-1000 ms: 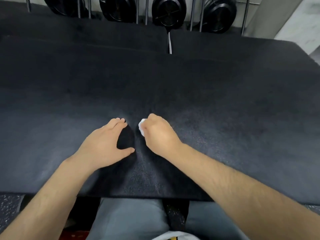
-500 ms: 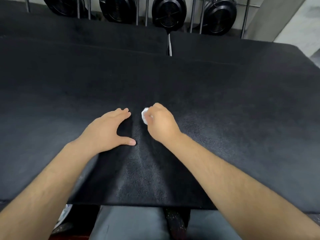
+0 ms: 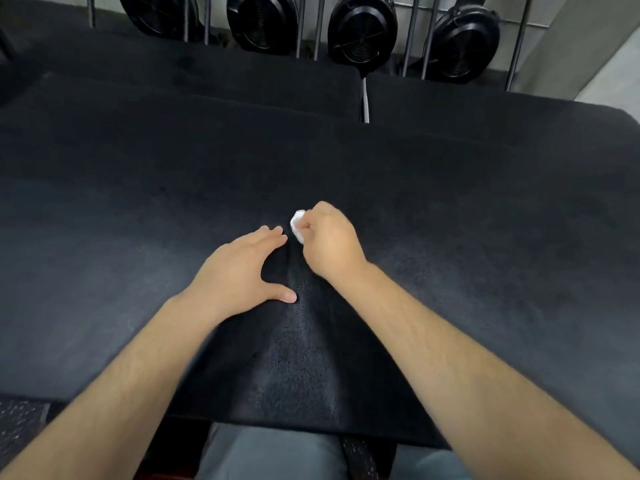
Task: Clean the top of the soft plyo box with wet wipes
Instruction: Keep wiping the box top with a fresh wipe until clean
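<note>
Four black discs (image 3: 362, 29) behind box (image 3: 485, 202); left hand (image 3: 239, 271) flat, right hand (image 3: 329, 240) around wipe (image 3: 297, 225).

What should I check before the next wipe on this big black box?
1. Grip on the wet wipe: ok, the right hand curls round it.
2. Bracing by the left hand: ok, flat on the plyo box, fingers straight.
3. Wipe pressed on the top: cannot tell, the hand hides the contact.
4. Way ahead free: ok, bare top beyond the wipe.
5. Wipe wet enough: cannot tell.
6. Whole top done: not ok, only a darker strip between the arms looks wiped.
</note>
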A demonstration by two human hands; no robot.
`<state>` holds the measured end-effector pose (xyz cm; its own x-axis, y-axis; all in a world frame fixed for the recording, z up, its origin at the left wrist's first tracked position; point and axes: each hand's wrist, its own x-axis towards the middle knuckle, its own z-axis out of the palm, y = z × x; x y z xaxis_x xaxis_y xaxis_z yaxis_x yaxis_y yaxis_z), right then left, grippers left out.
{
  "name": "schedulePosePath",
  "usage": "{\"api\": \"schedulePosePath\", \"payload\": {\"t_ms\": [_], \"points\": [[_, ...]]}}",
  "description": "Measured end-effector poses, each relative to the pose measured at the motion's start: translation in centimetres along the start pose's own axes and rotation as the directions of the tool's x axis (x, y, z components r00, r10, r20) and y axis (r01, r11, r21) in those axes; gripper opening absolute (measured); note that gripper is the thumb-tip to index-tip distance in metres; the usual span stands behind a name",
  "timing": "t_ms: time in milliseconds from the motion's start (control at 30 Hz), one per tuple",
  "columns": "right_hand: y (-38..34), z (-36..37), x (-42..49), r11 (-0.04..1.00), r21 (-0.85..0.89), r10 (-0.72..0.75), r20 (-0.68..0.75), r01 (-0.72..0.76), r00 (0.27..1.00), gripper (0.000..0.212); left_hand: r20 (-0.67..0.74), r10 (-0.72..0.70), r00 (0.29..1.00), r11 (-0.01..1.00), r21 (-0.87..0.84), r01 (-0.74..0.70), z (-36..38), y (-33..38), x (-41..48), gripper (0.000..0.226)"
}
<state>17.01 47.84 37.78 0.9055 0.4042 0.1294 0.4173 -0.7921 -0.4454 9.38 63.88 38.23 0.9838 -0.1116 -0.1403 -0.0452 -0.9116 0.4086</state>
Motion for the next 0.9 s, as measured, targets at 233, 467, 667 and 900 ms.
{"api": "schedulePosePath", "payload": {"t_ms": [233,467,667,900], "points": [[0.2,0.0,1.2,0.998,0.054,-0.034,0.074,0.03,0.997,0.033,-0.001,0.009,1.0,1.0,0.029,-0.009,0.1,-0.2,0.7,0.109],[-0.4,0.0,-1.1,0.993,0.054,-0.103,0.036,0.101,0.994,0.028,0.024,0.045,0.999,0.999,-0.027,-0.044,-2.5,-0.7,2.2,0.059],[5.1,-3.0,2.8,0.965,-0.045,0.251,-0.107,-0.257,0.962,0.027,0.117,0.02,0.993,0.997,0.076,-0.029,-2.9,0.0,6.7,0.097],[4.0,-1.6,0.8,0.999,-0.033,-0.04,-0.044,0.038,0.998,0.04,0.082,0.044,0.996,0.999,0.022,-0.046,-1.0,-1.0,7.1,0.103]]}}
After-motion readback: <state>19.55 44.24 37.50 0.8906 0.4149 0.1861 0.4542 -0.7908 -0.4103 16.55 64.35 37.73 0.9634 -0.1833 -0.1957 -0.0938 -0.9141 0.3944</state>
